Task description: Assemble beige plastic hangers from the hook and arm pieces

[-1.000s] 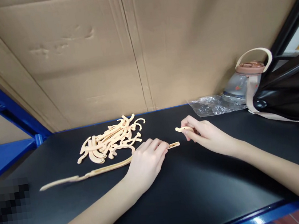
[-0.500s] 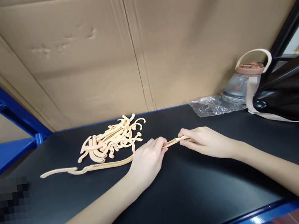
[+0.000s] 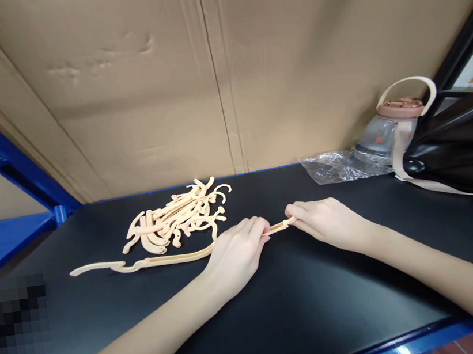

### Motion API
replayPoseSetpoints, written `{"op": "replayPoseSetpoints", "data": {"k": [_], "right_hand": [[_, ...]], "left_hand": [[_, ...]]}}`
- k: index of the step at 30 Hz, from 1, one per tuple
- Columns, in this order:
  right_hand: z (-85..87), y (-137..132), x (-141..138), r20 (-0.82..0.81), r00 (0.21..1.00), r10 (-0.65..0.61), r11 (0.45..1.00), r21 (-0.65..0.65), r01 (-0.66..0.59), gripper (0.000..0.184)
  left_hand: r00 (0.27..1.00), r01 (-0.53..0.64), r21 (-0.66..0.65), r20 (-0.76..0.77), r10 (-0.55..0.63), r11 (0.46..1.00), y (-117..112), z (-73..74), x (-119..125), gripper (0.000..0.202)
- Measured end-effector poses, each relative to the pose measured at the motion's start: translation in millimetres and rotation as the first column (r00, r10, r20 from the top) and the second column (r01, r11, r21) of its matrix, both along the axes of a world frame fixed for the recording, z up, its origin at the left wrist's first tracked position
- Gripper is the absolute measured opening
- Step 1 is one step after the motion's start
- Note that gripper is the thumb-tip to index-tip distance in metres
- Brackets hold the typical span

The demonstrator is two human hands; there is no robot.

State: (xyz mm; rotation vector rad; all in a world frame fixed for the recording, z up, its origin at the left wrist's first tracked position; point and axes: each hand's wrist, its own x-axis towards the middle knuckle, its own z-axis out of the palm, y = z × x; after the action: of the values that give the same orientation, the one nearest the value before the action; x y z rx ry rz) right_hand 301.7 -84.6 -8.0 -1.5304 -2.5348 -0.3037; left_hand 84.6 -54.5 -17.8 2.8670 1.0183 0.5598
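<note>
A long cream plastic hanger arm (image 3: 160, 260) lies flat on the black table top (image 3: 280, 310). My left hand (image 3: 235, 252) has its fingers closed on the arm near its right end. My right hand (image 3: 323, 222) pinches a small cream piece (image 3: 278, 227) against that same end, so the two hands almost meet. Behind the arm lies a loose pile of cream hook parts (image 3: 178, 216).
A brown cardboard sheet (image 3: 213, 69) stands as a wall behind the table. At the back right lie a crumpled clear plastic bag (image 3: 340, 166), a clear bottle with a pink lid and strap (image 3: 391, 127), and a black bag (image 3: 463, 147). Blue shelf framing (image 3: 4, 167) runs along the left.
My right hand carried the small cream piece down from above the table to the arm's right end. The long arm's left end swung a little farther back on the table.
</note>
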Motion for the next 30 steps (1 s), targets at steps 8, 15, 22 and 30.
{"op": "replayPoseSetpoints", "data": {"k": [8, 15, 22, 30], "right_hand": [[-7.8, -3.0, -6.1, 0.032, 0.999, -0.040, 0.998, 0.039, 0.039, 0.017], [-8.9, -4.3, -13.4, -0.040, 0.989, -0.140, 0.989, -0.053, 0.137, 0.017], [-11.8, -2.4, -16.9, -0.087, 0.977, -0.192, 0.978, -0.092, 0.184, 0.014], [-5.5, -7.2, -16.5, -0.305, 0.929, -0.207, 0.973, 0.035, 0.228, 0.018]], "left_hand": [[0.998, -0.048, 0.010, -0.035, 0.048, 0.999, 0.6, -0.3, 1.0, 0.011], [0.998, -0.059, -0.019, -0.033, 0.058, 0.998, 0.2, 1.1, 1.3, 0.010], [0.998, -0.055, -0.009, 0.022, 0.055, 0.998, -1.9, 0.2, 2.3, 0.011], [0.988, -0.127, -0.106, 0.072, 0.135, 0.986, 1.0, -1.7, 1.6, 0.009]]}}
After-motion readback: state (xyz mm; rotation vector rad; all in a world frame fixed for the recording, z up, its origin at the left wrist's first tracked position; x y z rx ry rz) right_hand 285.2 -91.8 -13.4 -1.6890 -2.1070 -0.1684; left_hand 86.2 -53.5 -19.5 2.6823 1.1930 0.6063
